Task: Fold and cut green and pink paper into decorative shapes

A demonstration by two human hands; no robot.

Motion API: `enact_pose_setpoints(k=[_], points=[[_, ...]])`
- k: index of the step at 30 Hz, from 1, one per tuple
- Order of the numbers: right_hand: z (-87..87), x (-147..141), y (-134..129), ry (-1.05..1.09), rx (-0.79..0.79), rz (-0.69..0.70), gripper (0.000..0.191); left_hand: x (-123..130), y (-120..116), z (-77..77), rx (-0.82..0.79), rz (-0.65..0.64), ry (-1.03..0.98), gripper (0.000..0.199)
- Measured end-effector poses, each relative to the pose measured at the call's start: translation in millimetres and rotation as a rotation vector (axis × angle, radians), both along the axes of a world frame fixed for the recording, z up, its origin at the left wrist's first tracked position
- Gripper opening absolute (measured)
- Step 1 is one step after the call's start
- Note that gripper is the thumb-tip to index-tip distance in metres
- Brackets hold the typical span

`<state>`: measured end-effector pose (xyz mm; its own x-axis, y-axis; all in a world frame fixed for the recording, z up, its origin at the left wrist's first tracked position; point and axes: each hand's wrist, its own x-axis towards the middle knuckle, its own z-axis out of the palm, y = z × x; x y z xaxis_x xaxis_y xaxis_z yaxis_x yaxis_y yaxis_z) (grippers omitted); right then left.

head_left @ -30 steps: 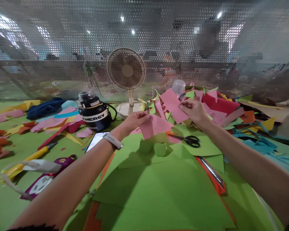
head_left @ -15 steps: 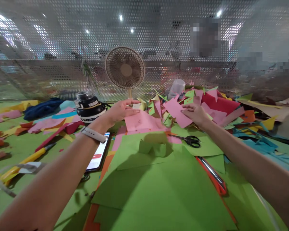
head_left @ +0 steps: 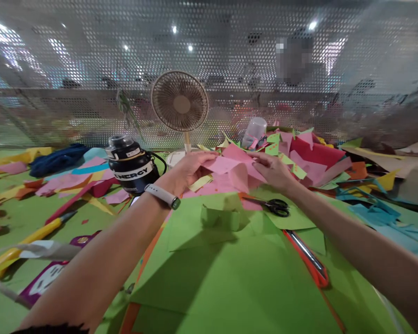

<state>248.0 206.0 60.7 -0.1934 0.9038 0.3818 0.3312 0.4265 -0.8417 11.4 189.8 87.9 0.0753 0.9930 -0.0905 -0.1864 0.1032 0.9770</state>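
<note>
Pink paper (head_left: 220,164) may crease under uneven pressure; left hand (head_left: 191,168) fingers pinch it; right hand (head_left: 273,170) fingers touch paper, grip unclear.

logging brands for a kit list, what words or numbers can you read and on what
"NERGY": on the white band of the black bottle; any letter before the N can't be made out
Small label below the bottle's lid: too small to read
No numbers readable
</note>
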Motion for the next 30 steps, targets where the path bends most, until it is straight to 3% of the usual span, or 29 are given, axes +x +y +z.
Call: enact_pose_setpoints(k=[4, 6, 10, 14, 18, 21, 25, 30], points=[[7.6, -7.1, -8.7, 0.088, -0.127, 0.212, 0.04, 13.9, 5.9, -1.2, -0.036, -0.005, -0.102, 0.012], [7.1, -12.3, -9.0, 0.134, -0.184, 0.242, 0.047, 18.2, 6.9, -2.6, -0.057, -0.028, -0.127, 0.013], [-4.5, -24.4, -0.6, 0.163, -0.136, 0.112, 0.056, 19.9, 7.8, -4.7, -0.092, -0.049, -0.151, 0.009], [-12.6, -23.3, 11.4, 0.199, -0.144, 0.044, 0.031, 8.8, 12.2, -7.9, -0.112, -0.012, -0.135, 0.014], [-2.5, -5.5, 27.0, 0.283, -0.142, -0.071, 0.023, -8.3, 17.4, -19.7, -0.137, 0.094, 0.002, 0.015], [8.1, 8.7, 44.5, 0.379, -0.098, -0.174, 0.02, -13.4, 18.5, -31.8, -0.225, 0.067, 0.164, 0.011], [6.2, 16.0, 64.7, 0.47, -0.065, -0.262, 0.019, -2.8, 23.1, -45.9, -0.377, -0.036, 0.32, 0.032], [-8.1, 12.3, 71.3, 0.513, -0.068, -0.294, 0.02, 11.0, 36.4, -59.4, -0.394, -0.03, 0.394, 0.033]])
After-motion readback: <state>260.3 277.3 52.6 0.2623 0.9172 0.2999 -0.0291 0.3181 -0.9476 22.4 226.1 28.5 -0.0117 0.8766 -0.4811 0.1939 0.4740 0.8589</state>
